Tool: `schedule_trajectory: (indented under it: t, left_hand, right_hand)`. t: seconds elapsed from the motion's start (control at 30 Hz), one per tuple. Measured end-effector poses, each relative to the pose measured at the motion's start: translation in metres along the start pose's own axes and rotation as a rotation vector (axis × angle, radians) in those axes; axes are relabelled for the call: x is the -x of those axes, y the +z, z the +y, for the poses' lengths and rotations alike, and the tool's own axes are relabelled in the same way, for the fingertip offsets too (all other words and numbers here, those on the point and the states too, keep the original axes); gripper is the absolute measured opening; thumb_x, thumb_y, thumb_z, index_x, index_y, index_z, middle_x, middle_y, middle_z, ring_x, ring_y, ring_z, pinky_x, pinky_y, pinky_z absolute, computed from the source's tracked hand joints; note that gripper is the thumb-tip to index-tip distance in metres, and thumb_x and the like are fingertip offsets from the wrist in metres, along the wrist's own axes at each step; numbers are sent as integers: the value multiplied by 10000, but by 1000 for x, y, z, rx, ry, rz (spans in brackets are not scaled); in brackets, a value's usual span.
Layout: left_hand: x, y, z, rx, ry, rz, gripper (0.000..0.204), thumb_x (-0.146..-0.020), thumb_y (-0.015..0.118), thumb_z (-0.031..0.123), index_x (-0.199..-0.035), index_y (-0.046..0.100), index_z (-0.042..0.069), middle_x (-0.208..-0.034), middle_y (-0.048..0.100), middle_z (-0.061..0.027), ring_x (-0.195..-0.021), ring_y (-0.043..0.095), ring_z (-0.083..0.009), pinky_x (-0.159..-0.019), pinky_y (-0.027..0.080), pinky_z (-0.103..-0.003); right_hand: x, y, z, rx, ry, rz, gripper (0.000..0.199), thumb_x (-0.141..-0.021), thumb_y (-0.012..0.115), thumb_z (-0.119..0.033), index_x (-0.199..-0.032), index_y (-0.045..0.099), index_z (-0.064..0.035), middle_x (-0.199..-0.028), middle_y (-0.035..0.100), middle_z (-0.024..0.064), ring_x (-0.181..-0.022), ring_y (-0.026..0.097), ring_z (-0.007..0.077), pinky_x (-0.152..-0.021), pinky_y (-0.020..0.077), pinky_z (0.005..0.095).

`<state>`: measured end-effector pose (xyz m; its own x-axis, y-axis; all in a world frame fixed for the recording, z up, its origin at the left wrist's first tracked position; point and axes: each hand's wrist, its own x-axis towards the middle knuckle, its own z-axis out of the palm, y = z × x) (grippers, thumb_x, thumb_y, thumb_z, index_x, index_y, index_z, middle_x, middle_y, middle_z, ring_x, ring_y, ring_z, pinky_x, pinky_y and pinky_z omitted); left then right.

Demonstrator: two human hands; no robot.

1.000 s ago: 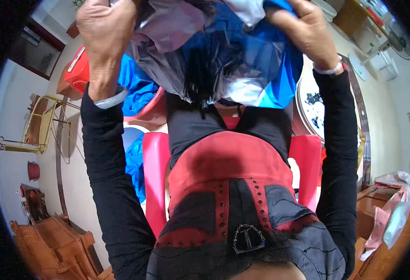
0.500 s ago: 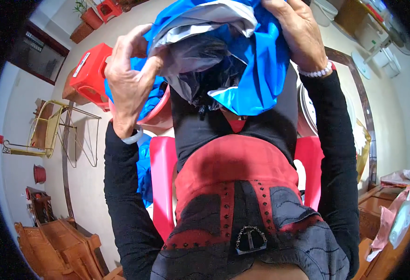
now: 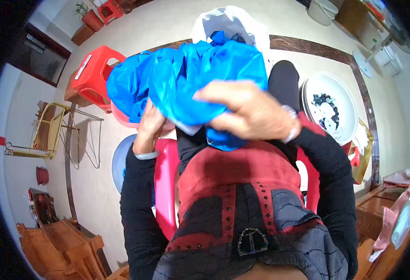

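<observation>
A large piece of shiny blue waterproof cloth [image 3: 177, 79] lies bunched over my lap and beyond my knees. At its near edge a pale underside shows. My left hand [image 3: 150, 127] grips the cloth's lower left edge, its fingertips hidden behind the folds. Motion blurs my right hand [image 3: 256, 112], which holds the near right edge between thumb and forefinger. Under the cloth at the left, the rim of a pink basin [image 3: 121, 116] peeks out.
Beyond the cloth stands a white bag [image 3: 233, 21] with dark and blue contents. Right of my knee, a white basin [image 3: 347, 100] holds small dark round pieces. At the left are a red stool [image 3: 90, 77] and a light-blue basin [image 3: 121, 161]; a wooden chair [image 3: 65, 247] stands nearer.
The blue cloth has come down and spread flatter, its blue side now up and the grey-white opening out of sight. Both hands have moved nearer to me, the right one inward.
</observation>
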<state>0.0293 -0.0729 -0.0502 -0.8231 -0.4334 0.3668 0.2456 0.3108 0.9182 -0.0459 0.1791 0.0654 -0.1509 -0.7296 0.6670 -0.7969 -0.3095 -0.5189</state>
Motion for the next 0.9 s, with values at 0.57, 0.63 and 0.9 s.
schedule_trajectory:
  t: [0.57, 0.63, 0.9]
  left_hand:
    - [27, 1, 22, 836, -532, -148, 402, -936, 557, 197, -1287, 477, 19, -1231, 578, -113, -1052, 606, -224, -889, 525, -373]
    - [28, 0, 26, 736, -602, -148, 417, -918, 583, 186, -1285, 476, 18, -1213, 589, -108, -1056, 602, -215, -896, 522, -367]
    - [33, 25, 14, 645, -354, -326, 328, -880, 617, 148, -1166, 567, -4, -1114, 635, -103, -981, 624, -211, -840, 530, -347]
  right_hand:
    - [30, 49, 5, 53, 156, -307, 286, -793, 622, -99, -1063, 539, -54, -836, 612, 154, -729, 615, 349, -589, 496, 418]
    - [28, 45, 5, 17, 138, -210, 271, -795, 620, -90, -1050, 540, -43, -834, 606, 159, -736, 614, 354, -592, 494, 425]
    - [9, 39, -9, -152, 160, -6, 250, -775, 604, -34, -1011, 522, -11, -741, 561, 178, -672, 604, 364, -564, 480, 419]
